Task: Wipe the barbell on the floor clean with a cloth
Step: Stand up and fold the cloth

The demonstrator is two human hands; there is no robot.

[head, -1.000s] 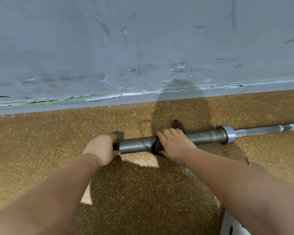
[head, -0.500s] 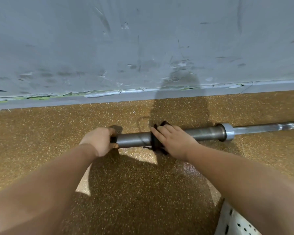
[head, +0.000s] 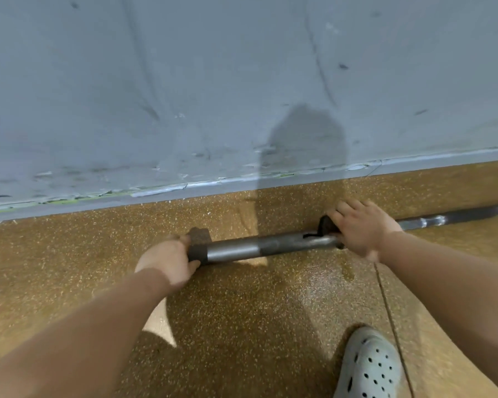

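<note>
Fingers (head: 344, 209) of right hand (head: 362, 229) clamped on dark crumpled cloth (head: 325, 225) around grey steel barbell (head: 270, 245), lying 9-to-3 o'clock on speckled tan floor (head: 242, 311). Left hand (head: 167, 262) gripping its end. Best wiped wrapped tight, stroking toward 3 o'clock.

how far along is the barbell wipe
Done: hard to judge; the thick sleeve between the hands shows bare grey metal. In hand: the right hand wraps the dark cloth round the sleeve while the left hand grips its end. Left: the thin shaft running off right, not yet reached.
</note>
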